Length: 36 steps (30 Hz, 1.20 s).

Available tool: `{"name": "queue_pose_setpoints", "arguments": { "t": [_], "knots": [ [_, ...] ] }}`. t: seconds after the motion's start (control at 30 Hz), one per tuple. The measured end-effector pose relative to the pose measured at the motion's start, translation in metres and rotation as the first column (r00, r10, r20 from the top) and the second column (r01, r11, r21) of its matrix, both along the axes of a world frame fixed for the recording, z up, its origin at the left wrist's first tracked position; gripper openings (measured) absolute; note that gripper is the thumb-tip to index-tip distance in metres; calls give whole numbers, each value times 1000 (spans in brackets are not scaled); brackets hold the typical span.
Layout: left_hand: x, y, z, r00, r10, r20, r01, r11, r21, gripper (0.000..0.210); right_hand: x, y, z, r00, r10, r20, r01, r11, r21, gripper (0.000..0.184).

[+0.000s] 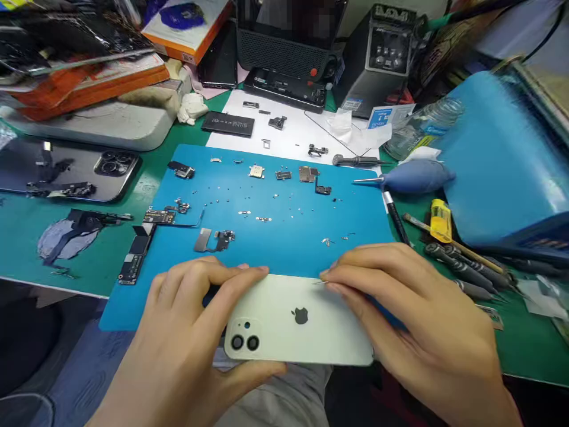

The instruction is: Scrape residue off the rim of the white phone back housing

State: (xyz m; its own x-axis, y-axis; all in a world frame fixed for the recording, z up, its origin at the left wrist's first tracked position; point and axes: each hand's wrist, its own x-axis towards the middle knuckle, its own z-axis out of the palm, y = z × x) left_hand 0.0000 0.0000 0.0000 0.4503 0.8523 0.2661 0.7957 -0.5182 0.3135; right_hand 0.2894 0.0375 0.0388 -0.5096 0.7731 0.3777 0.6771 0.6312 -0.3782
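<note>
A pale green smartphone (284, 326), its back with two camera lenses and a dark apple logo facing me, is held over the mat's front edge. My left hand (191, 326) grips its camera end, fingers along the far edge and thumb at the near edge. My right hand (413, 314) pinches a thin, light metal piece (319, 283) at the far edge of the phone; its exact kind is too small to tell. Part of the right hand also rests by the phone's right end. Just beyond lies a blue mat (267, 255) with tiny screws and phone parts.
Circuit boards (133, 261) and a flex cable part (216, 239) lie on the mat. A black battery (228, 124) sits behind. At right are a blue air blower (413, 177), several screwdrivers and a yellow-capped item (440, 220). Another phone (84, 172) lies at left.
</note>
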Motion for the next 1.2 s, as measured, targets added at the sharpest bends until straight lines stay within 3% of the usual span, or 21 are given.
{"name": "queue_pose_setpoints", "arguments": {
  "t": [0.13,0.57,0.77,0.93,1.2],
  "knots": [
    [10,-4,-1,996,85,35,-83,996,-37,64,-7,4,-5,999,9,44,-8,1000,-26,16],
    [8,-4,-2,995,97,-1,-97,995,-37,64,-10,12,-8,997,25,78,-19,997,-81,17],
    [7,-4,1,997,78,-2,-78,995,-58,65,-4,18,-4,979,77,187,-76,997,-11,21],
    [7,-4,6,997,72,-23,-74,993,-87,62,-1,23,-2,971,140,194,-126,989,-83,20],
    [6,-3,7,997,69,-29,-72,993,-96,61,-4,17,-4,983,113,144,-96,988,-121,24]
  ]
}}
